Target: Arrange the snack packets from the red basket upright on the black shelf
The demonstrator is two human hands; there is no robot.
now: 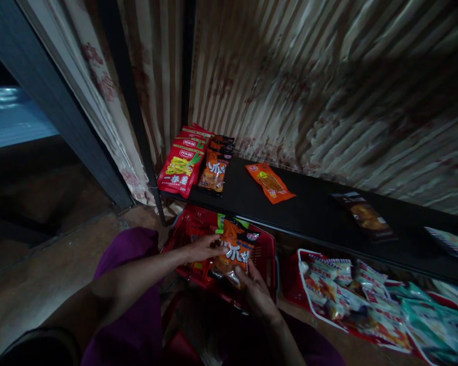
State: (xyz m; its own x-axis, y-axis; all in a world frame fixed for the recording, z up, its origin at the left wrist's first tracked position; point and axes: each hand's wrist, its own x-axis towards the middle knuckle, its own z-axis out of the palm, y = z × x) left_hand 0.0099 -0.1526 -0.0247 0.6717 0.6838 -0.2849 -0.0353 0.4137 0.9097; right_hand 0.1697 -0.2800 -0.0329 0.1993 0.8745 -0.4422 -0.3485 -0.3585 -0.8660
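An orange and black snack bag (232,249) with white lettering is held up over a red plastic basket (267,277). My left hand (202,249) has its fingers on the bag's left edge. My right hand (256,290) grips the bag at its lower right, thumb on the front. Behind the bag, a green packet (222,219) shows in part inside the basket, and other red packets there are mostly hidden. On the shelf just above stand similar orange snack bags (213,173) in a row, beside a row of red snack bags (181,165).
The black shelf (313,206) runs to the right, bearing an orange packet (270,182), a dark brown packet (366,216) and a white packet (452,243). More baskets (303,284) of snack bags stand below at right. A pleated curtain (290,91) hangs behind; a dark post (133,86) rises at left.
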